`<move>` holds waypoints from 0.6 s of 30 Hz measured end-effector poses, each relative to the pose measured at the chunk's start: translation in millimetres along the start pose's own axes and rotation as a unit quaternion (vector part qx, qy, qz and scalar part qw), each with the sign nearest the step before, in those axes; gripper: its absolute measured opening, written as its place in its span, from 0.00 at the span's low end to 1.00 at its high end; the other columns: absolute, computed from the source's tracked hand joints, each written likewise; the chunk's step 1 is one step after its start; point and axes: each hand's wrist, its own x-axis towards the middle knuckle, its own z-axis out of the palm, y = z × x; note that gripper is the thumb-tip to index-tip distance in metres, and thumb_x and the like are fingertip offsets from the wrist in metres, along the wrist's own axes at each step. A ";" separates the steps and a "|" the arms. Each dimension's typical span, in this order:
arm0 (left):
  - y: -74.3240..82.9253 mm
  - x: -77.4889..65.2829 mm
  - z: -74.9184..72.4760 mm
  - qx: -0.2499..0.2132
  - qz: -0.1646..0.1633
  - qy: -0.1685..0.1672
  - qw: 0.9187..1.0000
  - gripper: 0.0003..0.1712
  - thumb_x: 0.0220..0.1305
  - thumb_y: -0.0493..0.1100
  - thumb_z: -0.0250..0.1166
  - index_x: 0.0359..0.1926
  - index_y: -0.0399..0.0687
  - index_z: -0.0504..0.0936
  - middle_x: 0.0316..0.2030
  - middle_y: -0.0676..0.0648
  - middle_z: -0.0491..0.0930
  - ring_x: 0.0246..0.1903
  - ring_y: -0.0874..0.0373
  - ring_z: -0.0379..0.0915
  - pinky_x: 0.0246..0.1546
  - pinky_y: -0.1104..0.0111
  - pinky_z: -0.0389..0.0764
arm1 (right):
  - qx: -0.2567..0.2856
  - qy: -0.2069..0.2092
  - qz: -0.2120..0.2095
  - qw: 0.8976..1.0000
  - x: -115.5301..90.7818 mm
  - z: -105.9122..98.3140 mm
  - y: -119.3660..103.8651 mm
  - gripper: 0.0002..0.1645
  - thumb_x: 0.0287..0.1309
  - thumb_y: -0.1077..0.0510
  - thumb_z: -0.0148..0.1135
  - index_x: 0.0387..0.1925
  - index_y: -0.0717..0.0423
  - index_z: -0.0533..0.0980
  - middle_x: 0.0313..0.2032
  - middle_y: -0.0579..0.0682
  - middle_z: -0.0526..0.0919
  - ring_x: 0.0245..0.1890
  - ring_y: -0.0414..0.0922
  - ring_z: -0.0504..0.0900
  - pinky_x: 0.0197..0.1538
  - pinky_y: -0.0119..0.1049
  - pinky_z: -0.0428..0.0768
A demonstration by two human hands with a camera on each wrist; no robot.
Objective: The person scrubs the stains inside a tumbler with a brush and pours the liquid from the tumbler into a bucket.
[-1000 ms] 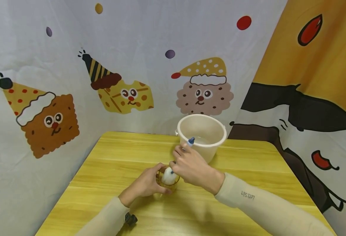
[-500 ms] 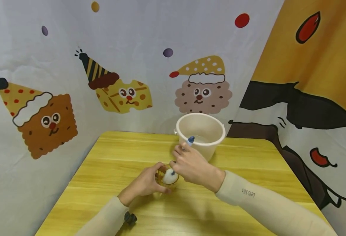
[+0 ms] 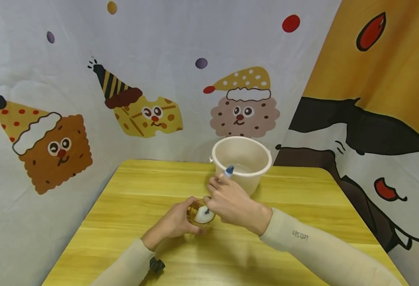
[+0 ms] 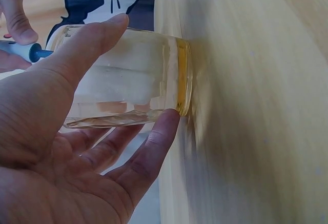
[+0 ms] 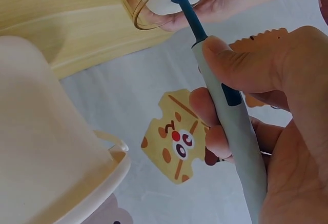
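My left hand (image 3: 175, 219) grips a clear amber drinking glass (image 4: 128, 73), thumb on one side and fingers on the other. Inside the glass sits the white sponge head (image 3: 203, 215) of a cup brush. My right hand (image 3: 232, 204) holds the brush's pale grey-blue handle (image 5: 230, 124), its thumb lying along the upper part. A dark blue neck (image 5: 193, 21) joins handle and sponge at the mouth of the glass. In the head view the handle's blue end (image 3: 229, 170) sticks up past my right fist. Whether the glass base touches the table cannot be told.
Just beyond my right hand stands a cream bucket (image 3: 255, 183) on the yellow wood-grain table (image 3: 138, 190). A printed cloth (image 3: 152, 51) with cartoon figures hangs behind the table. A small black object (image 3: 157, 265) is at my left wrist.
The sponge head has shifted slightly and sits a little lower in the glass, and the brush neck has moved a little. Both hands keep their holds; the head view has drifted slightly.
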 end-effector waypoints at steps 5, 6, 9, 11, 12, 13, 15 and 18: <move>0.3 0.3 -1.0 0.001 -0.001 0.002 1.000 0.48 0.55 0.53 0.95 0.71 0.51 0.80 0.62 0.43 0.90 0.57 0.50 0.87 0.58 0.46 0.91 | 0.001 0.004 0.004 1.000 0.8 -0.1 -0.7 0.25 0.45 0.36 0.94 0.42 0.37 0.92 0.48 0.44 0.95 0.57 0.48 0.88 0.64 0.45 0.77; 0.3 0.4 -1.1 0.000 -0.002 0.002 1.000 0.48 0.55 0.53 0.95 0.71 0.51 0.80 0.62 0.43 0.90 0.57 0.50 0.87 0.58 0.47 0.91 | 0.002 0.004 0.005 1.000 1.0 0.0 -0.7 0.25 0.45 0.36 0.94 0.43 0.37 0.92 0.48 0.44 0.95 0.57 0.48 0.88 0.65 0.45 0.77; 0.4 1.1 -1.6 -0.001 -0.004 0.002 1.000 0.48 0.55 0.54 0.95 0.72 0.52 0.80 0.61 0.44 0.91 0.56 0.52 0.86 0.57 0.49 0.91 | 0.000 0.006 0.008 1.000 2.1 0.2 -0.5 0.25 0.46 0.36 0.93 0.43 0.38 0.92 0.50 0.44 0.95 0.58 0.48 0.88 0.66 0.45 0.77; 0.3 1.5 -2.0 -0.002 -0.001 0.000 1.000 0.48 0.55 0.54 0.95 0.72 0.52 0.80 0.61 0.44 0.90 0.55 0.53 0.86 0.56 0.50 0.92 | -0.002 0.007 0.008 1.000 3.1 0.2 -0.4 0.25 0.46 0.35 0.93 0.43 0.38 0.92 0.52 0.45 0.96 0.59 0.49 0.87 0.67 0.45 0.77; 0.1 1.6 -2.1 -0.002 0.001 -0.001 1.000 0.49 0.56 0.54 0.95 0.73 0.52 0.80 0.61 0.44 0.90 0.55 0.53 0.86 0.55 0.51 0.92 | -0.003 0.006 0.008 1.000 3.6 0.1 -0.3 0.25 0.47 0.35 0.93 0.43 0.38 0.92 0.52 0.45 0.96 0.60 0.49 0.87 0.67 0.46 0.77; -0.3 1.7 -2.1 -0.001 0.002 -0.002 1.000 0.49 0.56 0.54 0.95 0.73 0.52 0.80 0.61 0.44 0.90 0.54 0.54 0.86 0.55 0.52 0.92 | -0.004 0.006 0.007 1.000 4.1 -0.1 -0.3 0.25 0.47 0.35 0.93 0.43 0.38 0.91 0.53 0.46 0.96 0.60 0.49 0.87 0.68 0.46 0.77; -1.1 1.5 -1.9 0.000 0.007 -0.006 1.000 0.49 0.57 0.54 0.94 0.74 0.51 0.79 0.61 0.44 0.90 0.54 0.54 0.87 0.54 0.53 0.92 | -0.006 0.004 0.005 1.000 5.2 -0.8 -0.5 0.23 0.49 0.36 0.92 0.43 0.38 0.91 0.54 0.46 0.96 0.61 0.50 0.87 0.69 0.46 0.77; -2.3 1.6 -1.4 0.003 0.011 -0.008 1.000 0.51 0.57 0.55 0.94 0.76 0.50 0.78 0.62 0.44 0.90 0.55 0.54 0.87 0.55 0.53 0.92 | -0.010 0.000 0.003 1.000 7.1 -1.8 -0.6 0.23 0.49 0.36 0.92 0.43 0.38 0.91 0.54 0.46 0.96 0.62 0.50 0.87 0.72 0.47 0.77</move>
